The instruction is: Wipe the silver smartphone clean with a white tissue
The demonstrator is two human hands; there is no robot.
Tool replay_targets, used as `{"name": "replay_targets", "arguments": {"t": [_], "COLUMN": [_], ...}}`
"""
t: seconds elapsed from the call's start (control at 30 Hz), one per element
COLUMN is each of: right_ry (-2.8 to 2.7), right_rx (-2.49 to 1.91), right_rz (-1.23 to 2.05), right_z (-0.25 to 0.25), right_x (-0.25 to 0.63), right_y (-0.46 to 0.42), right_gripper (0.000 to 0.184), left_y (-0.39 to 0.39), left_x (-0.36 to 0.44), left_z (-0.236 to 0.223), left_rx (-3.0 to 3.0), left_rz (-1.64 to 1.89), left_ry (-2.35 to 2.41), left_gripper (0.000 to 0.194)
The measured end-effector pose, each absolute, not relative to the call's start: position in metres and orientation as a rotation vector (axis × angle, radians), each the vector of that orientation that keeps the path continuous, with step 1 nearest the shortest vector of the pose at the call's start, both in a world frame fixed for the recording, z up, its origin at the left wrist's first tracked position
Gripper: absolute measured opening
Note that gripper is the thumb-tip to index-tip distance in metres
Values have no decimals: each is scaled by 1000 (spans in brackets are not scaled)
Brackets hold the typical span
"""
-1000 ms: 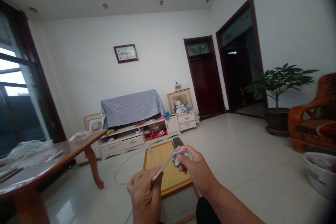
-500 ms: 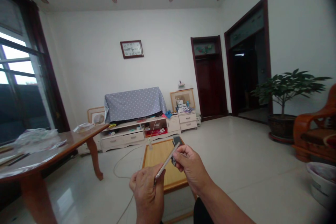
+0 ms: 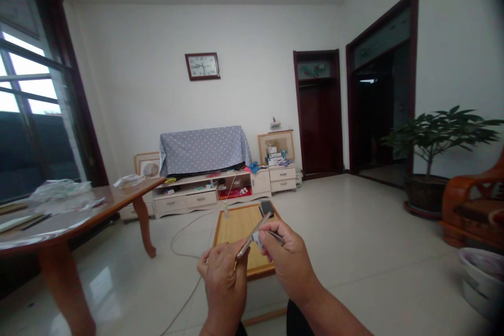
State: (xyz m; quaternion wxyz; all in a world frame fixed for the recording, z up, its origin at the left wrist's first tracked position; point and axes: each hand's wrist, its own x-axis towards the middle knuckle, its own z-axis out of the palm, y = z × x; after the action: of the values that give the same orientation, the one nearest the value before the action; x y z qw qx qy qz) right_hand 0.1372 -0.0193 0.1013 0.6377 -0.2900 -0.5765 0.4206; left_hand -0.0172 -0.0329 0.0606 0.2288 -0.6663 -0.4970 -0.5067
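My left hand [image 3: 224, 275] is closed round the lower end of a smartphone [image 3: 252, 239], seen nearly edge-on and tilted up to the right. Between the thumb and fingers of my right hand [image 3: 289, 252] is a small pale grey cloth [image 3: 256, 238], bunched up and against the phone's right-hand face. Most of the cloth is hidden by the fingers. Both hands are above a low wooden table [image 3: 232, 228]. At its far end lies a dark flat object [image 3: 266, 208], and a small clear bottle [image 3: 226, 211] stands near the far left corner.
A brown table [image 3: 118, 205] with plastic bags [image 3: 59, 194] stands at left. A white cabinet [image 3: 185, 202] with a cloth-covered shape [image 3: 205, 149] is along the wall. A cable [image 3: 177, 241] crosses the floor. At right are a potted plant [image 3: 429, 163], a wooden chair [image 3: 452, 210] and a bucket [image 3: 478, 278].
My right hand has shifted slightly down along the phone, and more of the pale cloth shows. My left hand still grips the phone. The view has turned slightly left and down.
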Motion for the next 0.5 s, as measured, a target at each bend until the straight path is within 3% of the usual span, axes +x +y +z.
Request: {"name": "replay_targets", "arguments": {"t": [0.5], "right_ry": [-1432], "right_rx": [-778], "right_rz": [775], "right_z": [86], "right_x": [133], "right_y": [1], "right_gripper": [22], "left_y": [-34], "left_x": [-16], "left_z": [55], "left_rx": [-1843], "left_rz": [-1386], "left_ry": [-1391], "left_gripper": [19]}}
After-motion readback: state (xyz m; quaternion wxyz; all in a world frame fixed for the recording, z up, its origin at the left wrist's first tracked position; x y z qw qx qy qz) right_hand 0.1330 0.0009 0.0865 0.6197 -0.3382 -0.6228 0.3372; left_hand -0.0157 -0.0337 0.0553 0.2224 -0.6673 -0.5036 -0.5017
